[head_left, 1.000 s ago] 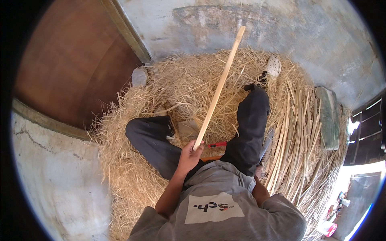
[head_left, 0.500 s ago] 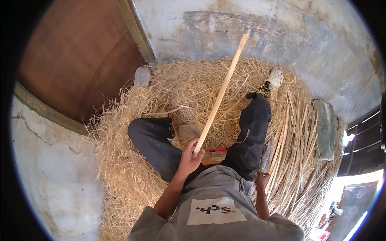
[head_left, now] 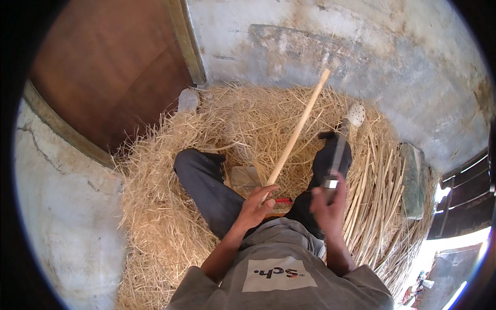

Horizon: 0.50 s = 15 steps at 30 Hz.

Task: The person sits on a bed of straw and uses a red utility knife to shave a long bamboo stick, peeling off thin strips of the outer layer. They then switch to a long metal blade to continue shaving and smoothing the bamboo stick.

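My left hand [head_left: 254,211] is closed around the lower end of a long pale stick [head_left: 298,132], bamboo or wood, which slants up and to the right over the straw. On the right, my right hand [head_left: 329,209] grips the dark handle of a long knife [head_left: 339,154]. Motion blurs its blade, which points away from me above my right shin, apart from the stick. A red-handled item [head_left: 283,200] lies just right of my left hand; its kind is partly hidden. Beyond my left hand, a flat block [head_left: 245,176] rests between my legs.
Loose straw [head_left: 160,206] covers the floor around me. At the right lies a pile of long split sticks [head_left: 373,199], with a greenish slab [head_left: 413,181] beside it. A stained wall [head_left: 320,41] stands ahead, a brown door [head_left: 113,67] at the far left, and a pale stone [head_left: 188,99] near it.
My right hand has lifted the knife from beside my right leg and brought it forward and up. The stick's far end has dropped slightly and shifted right, still in my left hand.
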Each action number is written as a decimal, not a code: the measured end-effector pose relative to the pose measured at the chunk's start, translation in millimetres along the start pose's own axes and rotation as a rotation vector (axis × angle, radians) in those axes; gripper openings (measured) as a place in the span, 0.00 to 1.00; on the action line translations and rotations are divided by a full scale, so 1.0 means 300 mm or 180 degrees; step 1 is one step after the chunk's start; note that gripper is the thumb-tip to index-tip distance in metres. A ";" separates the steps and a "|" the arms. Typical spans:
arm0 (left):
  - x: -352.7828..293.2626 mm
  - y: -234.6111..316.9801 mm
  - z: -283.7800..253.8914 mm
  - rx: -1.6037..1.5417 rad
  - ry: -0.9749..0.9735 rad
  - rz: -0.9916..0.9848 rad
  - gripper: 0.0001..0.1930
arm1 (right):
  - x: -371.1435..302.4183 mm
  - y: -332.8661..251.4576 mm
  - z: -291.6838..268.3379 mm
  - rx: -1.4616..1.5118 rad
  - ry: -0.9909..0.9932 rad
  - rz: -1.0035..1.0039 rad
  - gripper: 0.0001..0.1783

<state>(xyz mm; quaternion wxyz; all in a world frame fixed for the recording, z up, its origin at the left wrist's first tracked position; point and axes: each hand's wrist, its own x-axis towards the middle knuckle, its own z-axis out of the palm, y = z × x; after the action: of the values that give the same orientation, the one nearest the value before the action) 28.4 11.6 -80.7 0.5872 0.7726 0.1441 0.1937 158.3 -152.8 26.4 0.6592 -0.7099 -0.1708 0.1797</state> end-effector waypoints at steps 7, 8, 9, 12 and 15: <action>0.019 -0.027 0.027 -0.1413 -0.0093 -0.0044 0.24 | -0.016 0.252 0.299 -0.0503 -0.0714 -0.0972 0.33; 0.023 -0.009 0.009 -0.1279 -0.0167 -0.0228 0.18 | -0.017 0.242 0.298 -0.0548 -0.0806 -0.1217 0.33; 0.023 0.006 0.003 -0.1237 -0.0066 -0.0286 0.17 | -0.020 0.229 0.297 -0.0820 -0.0834 -0.1257 0.34; 0.029 0.009 0.008 -0.0976 0.0167 -0.0303 0.13 | -0.038 0.257 0.277 -0.1138 -0.0946 -0.1271 0.38; 0.037 -0.030 0.025 -0.0571 0.0212 -0.0092 0.12 | -0.038 0.329 0.264 -0.0605 -0.1067 -0.1151 0.41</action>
<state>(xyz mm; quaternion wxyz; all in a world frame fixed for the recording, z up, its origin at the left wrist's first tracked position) 41.9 12.5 -89.6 0.6518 0.7078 0.1567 0.2228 110.9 -96.2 -76.9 0.5735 -0.6869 -0.4178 0.1572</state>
